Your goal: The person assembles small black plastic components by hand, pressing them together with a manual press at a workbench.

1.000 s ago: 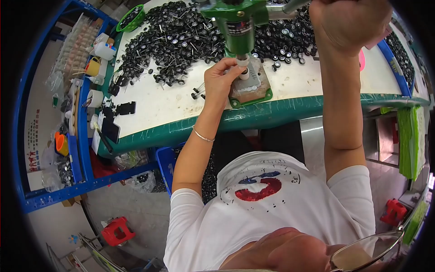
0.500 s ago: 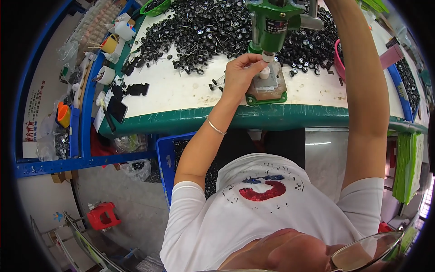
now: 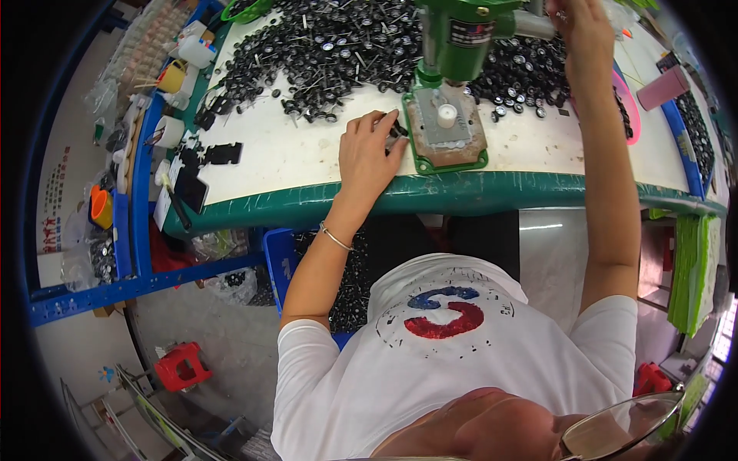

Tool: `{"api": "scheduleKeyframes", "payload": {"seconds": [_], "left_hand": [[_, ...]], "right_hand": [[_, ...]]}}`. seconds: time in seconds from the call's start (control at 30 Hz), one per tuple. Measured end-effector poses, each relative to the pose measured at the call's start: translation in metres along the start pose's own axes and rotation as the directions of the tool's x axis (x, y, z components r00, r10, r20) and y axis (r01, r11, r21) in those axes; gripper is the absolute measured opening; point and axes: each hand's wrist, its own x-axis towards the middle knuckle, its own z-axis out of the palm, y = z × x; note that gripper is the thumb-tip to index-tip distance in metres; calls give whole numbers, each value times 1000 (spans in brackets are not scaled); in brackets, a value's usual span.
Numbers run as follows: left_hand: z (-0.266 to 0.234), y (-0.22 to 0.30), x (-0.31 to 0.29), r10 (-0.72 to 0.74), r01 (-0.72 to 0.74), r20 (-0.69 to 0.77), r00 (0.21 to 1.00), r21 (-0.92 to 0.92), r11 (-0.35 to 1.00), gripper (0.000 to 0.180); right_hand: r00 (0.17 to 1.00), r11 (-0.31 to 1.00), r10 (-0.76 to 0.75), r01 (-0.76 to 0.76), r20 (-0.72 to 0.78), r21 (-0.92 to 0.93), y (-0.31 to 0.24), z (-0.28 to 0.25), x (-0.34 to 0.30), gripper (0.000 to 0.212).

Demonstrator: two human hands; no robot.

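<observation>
Partly hidden, small black wheels [image 3: 397, 129] beside left fingers [image 3: 387, 121]

Standing upright as a green lever press [image 3: 459, 48]; lying partly hidden beside its base as black wheel parts [image 3: 397, 129].

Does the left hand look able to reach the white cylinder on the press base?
Probably yes: the left hand is at dark parts beside the press base, and the way to the white cylinder looks free.

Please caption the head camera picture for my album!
Left hand at black parts beside a green press, right hand near its lever.
</observation>
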Motion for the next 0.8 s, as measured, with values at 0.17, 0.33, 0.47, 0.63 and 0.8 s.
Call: {"api": "scheduleKeyframes", "payload": {"seconds": [0.17,0.33,0.47,0.63,0.8], "left_hand": [[-13,-7,-18,-12,14,-39,999,54,998,39],[-59,-20,-52,-7,8,77,997,-13,1000,38],[-140,-36,-111,-236,244,280,931,6,970,41],[-196,-36,-138,-442,281,284,851,465,839,37],[-162,-47,-96,-389,390,187,902,29,920,32]], "right_hand": [[907,173,-317,-234,-279,-957,34,-43,-59,26],[980,-187,-64,-196,-187,-963,56,-87,-107,23],[980,-397,39,-165,-196,-903,72,-76,-117,23],[1000,-530,-27,-28,-16,-848,80,-85,-125,23],[998,-530,-50,-62,-42,-846,90,-76,-123,23]]}}
